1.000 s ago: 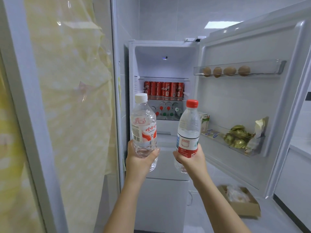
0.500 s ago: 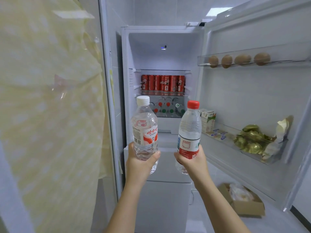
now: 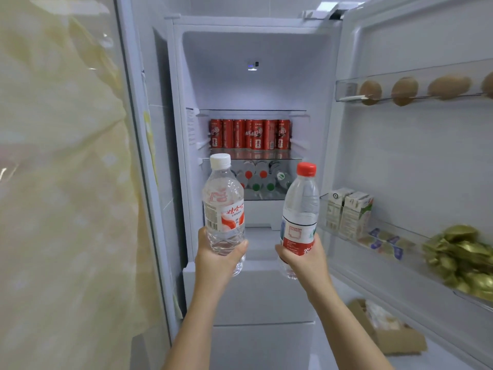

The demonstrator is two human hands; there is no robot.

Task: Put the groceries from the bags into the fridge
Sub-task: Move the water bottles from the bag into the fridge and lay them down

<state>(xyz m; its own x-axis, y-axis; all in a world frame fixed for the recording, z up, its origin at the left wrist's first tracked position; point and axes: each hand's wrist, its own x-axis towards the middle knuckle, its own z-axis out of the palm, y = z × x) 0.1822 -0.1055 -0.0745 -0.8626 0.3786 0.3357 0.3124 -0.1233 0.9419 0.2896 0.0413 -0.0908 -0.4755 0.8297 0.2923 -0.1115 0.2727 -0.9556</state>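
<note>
The fridge [image 3: 256, 49] stands open in front of me, its door [image 3: 416, 156] swung to the right. My left hand [image 3: 216, 263] grips a clear water bottle with a white cap [image 3: 222, 206], held upright. My right hand [image 3: 306, 260] grips a water bottle with a red cap [image 3: 300, 212], also upright. Both bottles are held in front of the lower part of the open compartment, outside it. Behind them, a glass shelf carries a row of red cans [image 3: 249, 134], and lying bottles [image 3: 260, 180] fill the bin below.
The door's upper rack holds brown kiwis [image 3: 404, 89]. Its lower rack holds small cartons [image 3: 349, 212], small packets and gold-wrapped items [image 3: 464, 257]. A cardboard box [image 3: 389, 329] sits on the floor at the right. A glass panel with a yellow curtain [image 3: 66, 182] lines the left.
The view has closed in on the fridge, which looks larger now. Both hands keep the same grip on their bottles and have shifted forward with me.
</note>
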